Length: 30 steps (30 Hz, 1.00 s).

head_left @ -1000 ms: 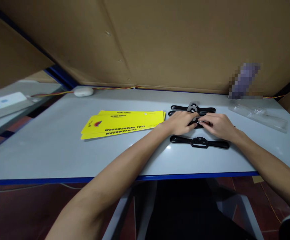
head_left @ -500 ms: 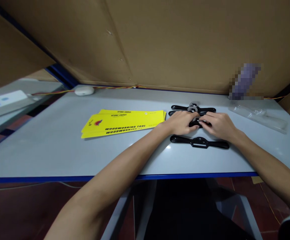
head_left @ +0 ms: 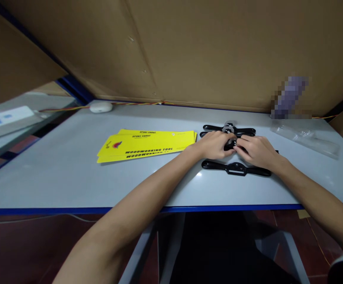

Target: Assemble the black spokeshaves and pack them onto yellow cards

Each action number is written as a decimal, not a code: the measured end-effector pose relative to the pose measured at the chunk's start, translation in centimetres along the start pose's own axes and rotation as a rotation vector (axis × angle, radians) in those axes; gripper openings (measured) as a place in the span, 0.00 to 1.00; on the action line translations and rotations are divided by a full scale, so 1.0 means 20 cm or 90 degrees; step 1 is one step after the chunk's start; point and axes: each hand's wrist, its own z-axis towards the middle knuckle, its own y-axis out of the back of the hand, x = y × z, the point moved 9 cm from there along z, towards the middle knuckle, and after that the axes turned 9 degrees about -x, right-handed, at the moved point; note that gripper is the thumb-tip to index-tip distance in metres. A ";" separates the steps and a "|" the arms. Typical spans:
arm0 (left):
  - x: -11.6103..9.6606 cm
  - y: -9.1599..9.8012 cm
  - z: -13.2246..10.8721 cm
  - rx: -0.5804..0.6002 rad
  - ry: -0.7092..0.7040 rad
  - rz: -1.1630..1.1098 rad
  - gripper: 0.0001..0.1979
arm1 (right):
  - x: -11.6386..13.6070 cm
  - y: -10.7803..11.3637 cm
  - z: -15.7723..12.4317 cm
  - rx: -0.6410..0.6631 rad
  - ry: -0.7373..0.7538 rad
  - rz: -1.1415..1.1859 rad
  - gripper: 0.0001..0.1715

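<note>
A black spokeshave (head_left: 229, 145) lies between my two hands, mostly covered by them. My left hand (head_left: 214, 144) is closed over its left side, thumb and fingers at the middle. The fingers of my right hand (head_left: 255, 150) are pinched together at the same middle part, on a small piece hidden by the fingertips. Nearer me rests a bare black spokeshave body (head_left: 237, 167) with an open slot and no blade. Just beyond my hands are two more spokeshaves, the farther one (head_left: 245, 130) with a grey metal piece (head_left: 229, 123) at its middle.
Yellow printed cards (head_left: 147, 144) lie overlapped left of my hands. A clear plastic bag (head_left: 310, 138) is at the right, before a blurred purple object (head_left: 289, 96). A white rounded case (head_left: 100, 107) sits at the back left. Cardboard (head_left: 207, 51) walls the table's back.
My right hand has shifted slightly, and a dark handle tip now shows beyond its wrist side. My left hand stays in place; the view has moved a little.
</note>
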 end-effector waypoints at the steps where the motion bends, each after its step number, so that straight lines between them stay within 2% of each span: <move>1: 0.00 0.00 0.00 -0.003 0.000 0.000 0.23 | 0.00 0.00 0.00 0.004 0.002 0.012 0.20; 4: 0.00 0.00 0.00 0.000 0.007 -0.002 0.24 | -0.01 0.00 -0.01 0.010 -0.001 0.056 0.17; 7: 0.00 0.00 0.00 0.006 0.015 0.002 0.22 | -0.02 0.03 -0.01 -0.023 -0.005 0.099 0.14; 14: -0.01 0.01 0.00 0.009 -0.001 -0.008 0.21 | -0.02 0.03 -0.02 -0.070 0.085 0.124 0.19; 21: -0.01 0.01 0.00 0.011 0.000 -0.001 0.21 | -0.07 0.05 -0.02 -0.118 0.030 0.168 0.15; 30: -0.01 0.00 0.00 0.014 0.004 0.000 0.24 | -0.10 0.02 0.00 -0.122 -0.035 0.169 0.13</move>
